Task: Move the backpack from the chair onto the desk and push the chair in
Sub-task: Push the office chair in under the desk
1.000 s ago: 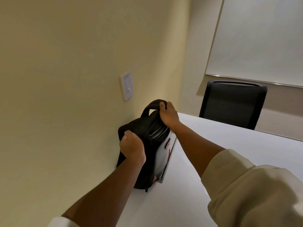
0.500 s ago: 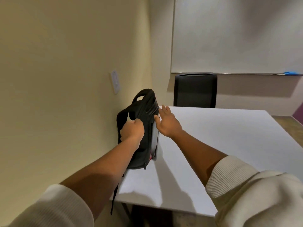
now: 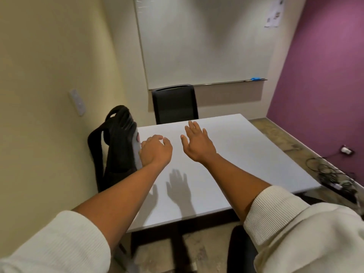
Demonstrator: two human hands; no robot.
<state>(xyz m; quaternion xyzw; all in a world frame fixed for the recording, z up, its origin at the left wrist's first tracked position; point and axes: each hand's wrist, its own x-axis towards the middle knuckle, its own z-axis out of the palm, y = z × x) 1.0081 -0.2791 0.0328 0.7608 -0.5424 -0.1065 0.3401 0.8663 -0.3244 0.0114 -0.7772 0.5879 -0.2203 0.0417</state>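
The black backpack (image 3: 118,146) stands upright on the left edge of the white desk (image 3: 236,164), leaning against the yellow wall, its grey front panel facing right. My left hand (image 3: 156,151) hovers just right of that panel with loosely curled fingers and holds nothing. Further right, my right hand (image 3: 198,143) is spread flat above the desk, empty. A dark chair part (image 3: 239,251) shows at the bottom, below the desk's near edge and beside my right sleeve.
A second black chair (image 3: 175,104) stands at the desk's far side under the whiteboard (image 3: 204,42). A light switch (image 3: 77,102) is on the left wall. Cables and a power strip (image 3: 332,176) lie on the floor by the purple wall.
Both hands have let go of the backpack and drawn back to the right. My view has pulled back and tilted down, showing the whole desk and floor.
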